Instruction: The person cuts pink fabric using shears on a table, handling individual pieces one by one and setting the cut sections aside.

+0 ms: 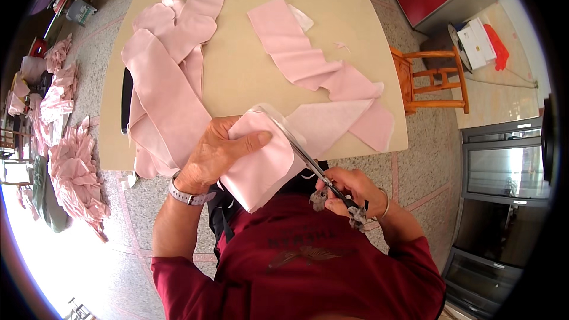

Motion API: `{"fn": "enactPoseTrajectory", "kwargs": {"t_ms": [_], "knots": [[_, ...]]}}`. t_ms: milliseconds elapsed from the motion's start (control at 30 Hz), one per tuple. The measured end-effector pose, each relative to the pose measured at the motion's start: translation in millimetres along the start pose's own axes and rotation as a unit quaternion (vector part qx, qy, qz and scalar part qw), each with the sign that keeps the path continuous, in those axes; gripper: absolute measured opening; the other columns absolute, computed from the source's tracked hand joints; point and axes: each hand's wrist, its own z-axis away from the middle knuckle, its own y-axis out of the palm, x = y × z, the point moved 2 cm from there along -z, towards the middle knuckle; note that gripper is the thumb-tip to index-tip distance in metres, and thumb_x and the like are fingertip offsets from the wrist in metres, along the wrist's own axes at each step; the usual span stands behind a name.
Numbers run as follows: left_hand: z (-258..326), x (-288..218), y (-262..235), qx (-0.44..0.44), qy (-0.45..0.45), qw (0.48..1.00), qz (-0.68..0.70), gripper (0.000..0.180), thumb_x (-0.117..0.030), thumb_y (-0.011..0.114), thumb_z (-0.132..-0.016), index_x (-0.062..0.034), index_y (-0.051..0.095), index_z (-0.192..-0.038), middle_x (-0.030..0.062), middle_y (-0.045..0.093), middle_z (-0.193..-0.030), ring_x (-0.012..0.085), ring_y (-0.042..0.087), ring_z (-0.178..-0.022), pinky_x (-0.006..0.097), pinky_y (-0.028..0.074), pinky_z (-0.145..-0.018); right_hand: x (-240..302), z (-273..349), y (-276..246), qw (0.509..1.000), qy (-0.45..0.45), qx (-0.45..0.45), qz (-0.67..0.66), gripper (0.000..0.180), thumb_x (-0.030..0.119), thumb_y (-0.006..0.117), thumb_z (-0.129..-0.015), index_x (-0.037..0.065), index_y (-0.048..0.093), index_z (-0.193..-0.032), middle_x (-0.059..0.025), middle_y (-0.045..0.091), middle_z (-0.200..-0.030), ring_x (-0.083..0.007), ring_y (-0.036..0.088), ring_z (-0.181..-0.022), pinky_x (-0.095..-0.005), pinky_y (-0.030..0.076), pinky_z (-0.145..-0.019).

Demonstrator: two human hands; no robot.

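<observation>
My left hand [220, 153] pinches a pink fabric piece [261, 163] with rounded corners, thumb on top, just off the table's near edge. My right hand [354, 192] grips a pair of scissors [311, 163] whose handles are wrapped in grey, ragged cloth. The long blades point up and left and lie along the right edge of the pink fabric. From that edge a pale strip of fabric [332, 121] trails away to the right. It connects in view with a crumpled pink strip [308, 62] spread over the table's right half.
Pink cut pieces [163, 77] are heaped on the left of the cream table [237, 59], over a dark object [126, 101]. A wooden chair [435, 80] stands close on the right, a glass-fronted cabinet [504, 166] beyond. More pink fabric [74, 172] is piled at far left.
</observation>
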Motion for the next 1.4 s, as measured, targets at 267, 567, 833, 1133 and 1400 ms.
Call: {"fn": "enactPoseTrajectory", "kwargs": {"t_ms": [267, 567, 833, 1133, 1400], "knots": [[-2.2, 3.8, -1.8, -0.016, 0.024, 0.999, 0.02, 0.018, -0.014, 0.068, -0.09, -0.0024, 0.069, -0.104, -0.0008, 0.069, -0.087, 0.0071, 0.063, -0.075, 0.024, 0.052, -0.068, 1.8, 2.0, -0.9, 0.998, 0.019, -0.005, 0.056, 0.027, 0.01, 0.066, -0.081, 0.002, 0.057, -0.106, -0.0033, 0.053, -0.056, -0.0099, 0.052, -0.049, -0.0244, 0.041, -0.051], [-1.0, -2.5, -5.6, -0.028, 0.007, 0.999, -0.017, 0.019, -0.018, 0.068, -0.091, -0.0016, 0.07, -0.101, -0.0021, 0.068, -0.085, 0.0055, 0.061, -0.073, 0.024, 0.051, -0.066, 7.5, -2.3, -1.9, 0.996, 0.045, 0.064, -0.052, 0.04, 0.015, 0.072, -0.08, 0.002, 0.052, -0.112, -0.0016, 0.056, -0.068, -0.01, 0.052, -0.057, -0.0251, 0.042, -0.056], [-0.1, -1.9, -0.8, 0.008, -0.028, 1.0, -0.011, 0.018, -0.016, 0.067, -0.091, -0.0018, 0.069, -0.102, -0.0017, 0.068, -0.087, 0.005, 0.06, -0.078, 0.023, 0.05, -0.07, 8.8, -8.5, -3.5, 0.997, 0.044, 0.05, -0.033, 0.043, 0.016, 0.073, -0.08, 0.0, 0.05, -0.113, -0.0023, 0.055, -0.067, -0.0106, 0.051, -0.057, -0.0257, 0.041, -0.055], [-1.3, 2.3, 2.9, 0.023, -0.005, 1.0, -0.006, 0.017, -0.016, 0.066, -0.091, -0.0019, 0.07, -0.101, -0.0026, 0.067, -0.087, 0.0049, 0.06, -0.076, 0.023, 0.05, -0.069, 10.3, -12.1, -2.5, 1.0, 0.017, 0.025, 0.007, 0.041, 0.013, 0.072, -0.079, 0.0, 0.051, -0.112, -0.0031, 0.055, -0.066, -0.0111, 0.05, -0.054, -0.0272, 0.039, -0.053], [-3.4, 3.0, 1.3, 0.037, 0.052, 0.997, -0.043, 0.025, -0.014, 0.067, -0.091, 0.0002, 0.068, -0.111, -0.0009, 0.067, -0.1, 0.0053, 0.057, -0.091, 0.024, 0.047, -0.084, 13.1, -10.5, -4.5, 0.999, 0.037, 0.026, -0.016, 0.033, 0.006, 0.066, -0.079, -0.002, 0.051, -0.108, -0.0033, 0.057, -0.067, -0.0093, 0.052, -0.057, -0.0238, 0.041, -0.056]]}}
